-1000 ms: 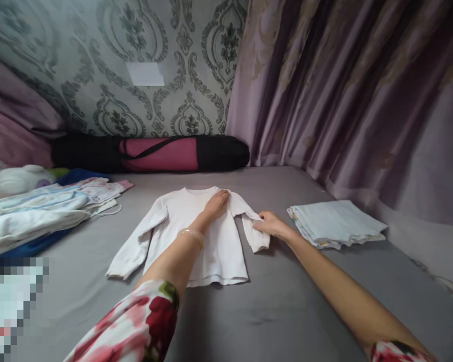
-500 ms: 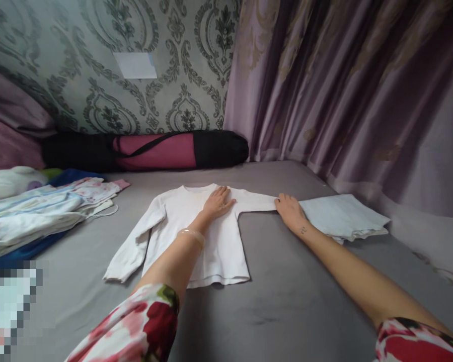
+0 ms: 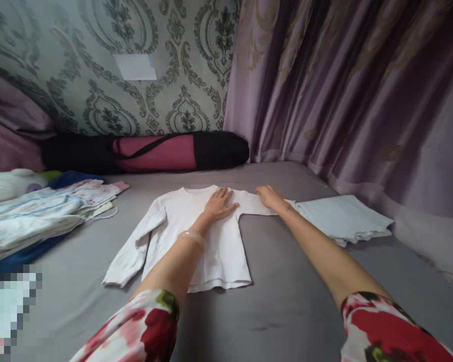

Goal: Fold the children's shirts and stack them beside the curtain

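Note:
A white long-sleeved shirt lies spread out on the grey bed sheet, neckline away from me. Its left-side sleeve slants down toward me, while the other sleeve stretches out straight to the right. My left hand rests flat on the shirt near the collar and shoulder, fingers spread. Over the upper part of the right-side sleeve is my right hand, its fingers pointing left and slightly bent, with no cloth visibly pinched. The cuff of that sleeve shows beyond my right wrist.
Folded pale cloth lies right of the shirt. A pile of clothes and a white plush toy are at the left. A long black and maroon bag lies along the wall. A purple curtain hangs at the right.
My right hand has let go of the sleeve's cuff end and moved left along the sleeve toward the shoulder. My left hand stays on the shirt.

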`<act>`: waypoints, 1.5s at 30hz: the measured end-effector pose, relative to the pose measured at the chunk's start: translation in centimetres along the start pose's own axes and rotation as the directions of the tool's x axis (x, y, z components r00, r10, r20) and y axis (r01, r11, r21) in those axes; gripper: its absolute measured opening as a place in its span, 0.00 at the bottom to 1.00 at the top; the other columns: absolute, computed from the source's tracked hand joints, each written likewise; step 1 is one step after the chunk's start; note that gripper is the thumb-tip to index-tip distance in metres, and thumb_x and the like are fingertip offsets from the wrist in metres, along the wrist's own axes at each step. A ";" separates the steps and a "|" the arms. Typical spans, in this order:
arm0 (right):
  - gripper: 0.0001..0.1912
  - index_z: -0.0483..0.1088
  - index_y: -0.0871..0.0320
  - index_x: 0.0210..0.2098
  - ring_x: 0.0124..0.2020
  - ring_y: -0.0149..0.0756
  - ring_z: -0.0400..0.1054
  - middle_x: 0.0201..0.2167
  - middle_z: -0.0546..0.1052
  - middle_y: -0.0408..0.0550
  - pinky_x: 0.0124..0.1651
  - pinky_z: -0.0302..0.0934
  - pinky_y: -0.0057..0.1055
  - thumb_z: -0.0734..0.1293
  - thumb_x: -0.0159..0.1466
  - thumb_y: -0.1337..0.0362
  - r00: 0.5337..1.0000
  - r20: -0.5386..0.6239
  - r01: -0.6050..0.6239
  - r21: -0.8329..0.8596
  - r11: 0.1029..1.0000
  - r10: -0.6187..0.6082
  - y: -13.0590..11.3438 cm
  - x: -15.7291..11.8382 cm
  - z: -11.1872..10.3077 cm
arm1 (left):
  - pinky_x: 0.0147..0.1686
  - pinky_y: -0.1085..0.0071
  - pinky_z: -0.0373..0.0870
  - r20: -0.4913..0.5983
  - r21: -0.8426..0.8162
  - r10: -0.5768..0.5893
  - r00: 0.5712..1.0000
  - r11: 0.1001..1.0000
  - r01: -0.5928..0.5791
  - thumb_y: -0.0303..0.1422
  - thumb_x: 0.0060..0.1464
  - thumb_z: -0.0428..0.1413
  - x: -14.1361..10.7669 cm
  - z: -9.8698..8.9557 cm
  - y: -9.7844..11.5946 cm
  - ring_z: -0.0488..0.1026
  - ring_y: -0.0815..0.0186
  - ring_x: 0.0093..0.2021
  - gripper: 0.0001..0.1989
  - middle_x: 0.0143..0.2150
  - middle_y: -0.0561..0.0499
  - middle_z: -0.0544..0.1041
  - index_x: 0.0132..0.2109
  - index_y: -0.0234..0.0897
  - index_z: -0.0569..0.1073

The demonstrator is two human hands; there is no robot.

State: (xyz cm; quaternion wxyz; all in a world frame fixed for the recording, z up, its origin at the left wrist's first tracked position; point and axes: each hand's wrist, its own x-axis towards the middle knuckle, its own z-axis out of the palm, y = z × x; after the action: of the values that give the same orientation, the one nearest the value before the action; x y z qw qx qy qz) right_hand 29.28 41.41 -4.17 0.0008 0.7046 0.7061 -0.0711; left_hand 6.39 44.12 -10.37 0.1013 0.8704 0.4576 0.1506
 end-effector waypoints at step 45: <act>0.29 0.49 0.49 0.70 0.70 0.55 0.38 0.70 0.49 0.56 0.66 0.34 0.54 0.46 0.72 0.51 0.947 -0.062 -0.312 0.071 0.947 0.316 0.2 -4.9 4.5 | 0.67 0.56 0.45 0.063 0.076 -0.053 0.997 0.996 0.049 0.58 0.60 0.41 0.1 -0.1 0.2 0.47 0.51 0.71 0.40 0.72 0.40 0.51 0.68 0.36 0.56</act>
State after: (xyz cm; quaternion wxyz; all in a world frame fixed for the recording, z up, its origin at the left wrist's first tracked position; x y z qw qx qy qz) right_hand 29.10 36.10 -8.11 -0.0349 0.8098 0.5819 -0.0659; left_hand 6.59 44.08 -10.23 0.0873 0.8661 0.4815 0.1022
